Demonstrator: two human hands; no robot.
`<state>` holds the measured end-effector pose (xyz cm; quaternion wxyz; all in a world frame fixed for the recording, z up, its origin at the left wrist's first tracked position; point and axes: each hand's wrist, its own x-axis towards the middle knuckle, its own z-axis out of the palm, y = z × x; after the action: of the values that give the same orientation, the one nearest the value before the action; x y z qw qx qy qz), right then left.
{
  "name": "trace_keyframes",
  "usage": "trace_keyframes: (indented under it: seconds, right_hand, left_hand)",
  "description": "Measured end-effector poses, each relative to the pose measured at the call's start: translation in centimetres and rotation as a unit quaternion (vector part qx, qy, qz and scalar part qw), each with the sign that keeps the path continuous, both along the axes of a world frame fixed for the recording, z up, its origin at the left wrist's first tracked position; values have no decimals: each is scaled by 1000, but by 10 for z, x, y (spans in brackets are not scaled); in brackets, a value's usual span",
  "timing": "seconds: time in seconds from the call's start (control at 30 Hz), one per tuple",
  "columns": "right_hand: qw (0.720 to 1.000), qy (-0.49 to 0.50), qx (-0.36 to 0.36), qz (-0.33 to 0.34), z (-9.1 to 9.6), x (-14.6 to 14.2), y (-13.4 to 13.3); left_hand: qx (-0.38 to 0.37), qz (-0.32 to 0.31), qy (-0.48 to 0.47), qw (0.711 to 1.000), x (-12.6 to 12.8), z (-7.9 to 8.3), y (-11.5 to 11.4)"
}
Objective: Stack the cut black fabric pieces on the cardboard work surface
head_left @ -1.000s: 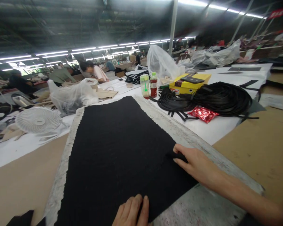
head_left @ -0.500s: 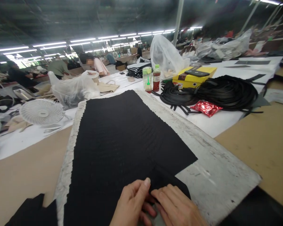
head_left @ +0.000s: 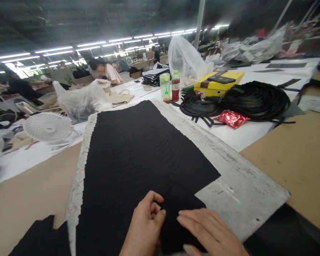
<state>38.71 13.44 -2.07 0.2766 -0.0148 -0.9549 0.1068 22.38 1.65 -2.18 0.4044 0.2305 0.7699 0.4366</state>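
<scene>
Between my hands lies a small black fabric piece (head_left: 181,202), on the lower right of a large sheet of black fabric (head_left: 138,153). My left hand (head_left: 146,222) is closed, its fingers curled and the thumb tip at the small piece's left edge, seemingly pinching it. Across the piece's right side rests my right hand (head_left: 210,227), open, with fingers stretched out nearly flat and the thumb lower down. The large sheet, wavy along its edges, lies flat on a worn grey board (head_left: 237,192).
Coiled black strips (head_left: 258,101), a red foil packet (head_left: 232,119), a yellow box (head_left: 216,87) with a phone on top and two bottles (head_left: 175,87) stand beyond the board. A white fan (head_left: 48,127) sits left. Black scraps (head_left: 42,240) lie lower left. Several people work farther back.
My hands have moved apart: the right has shifted right and flattened over the small piece, while the left has curled its fingers. More of the small piece now shows between them.
</scene>
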Motion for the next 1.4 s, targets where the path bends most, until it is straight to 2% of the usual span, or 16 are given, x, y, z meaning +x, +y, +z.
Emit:
trace_keyframes:
  seconds: [0.1, 0.23, 0.33, 0.43, 0.6, 0.8, 0.97, 1.1, 1.4]
  right_hand:
    - [995, -10, 79, -52, 3, 2, 15]
    - [988, -30, 141, -46, -12, 0, 26]
    - [988, -35, 141, -56, -25, -1, 27]
    - [985, -56, 155, -50, -30, 0, 26]
    - [982, -63, 172, -39, -28, 1, 26]
    - [980, -95, 173, 9, -30, 3, 28]
    - [983, -92, 157, 16, -30, 7, 33]
    - [985, -84, 148, 24, -27, 10, 36]
    - [986, -92, 130, 54, -19, 7, 31]
  left_hand:
    - [-18, -11, 135, 991, -4, 8, -3]
    - [-62, -16, 201, 977, -8, 14, -4]
    - [-82, -18, 242, 967, -8, 18, -5]
    - [-96, -34, 269, 958, -7, 20, -7]
    - [-101, -35, 287, 952, -3, 18, -7]
    - [-105, -44, 301, 947, -2, 16, -7]
    - [-81, -91, 330, 936, -2, 17, -10]
    - [-92, -131, 358, 920, -3, 17, -12]
    - [-90, -127, 367, 917, -1, 16, -14]
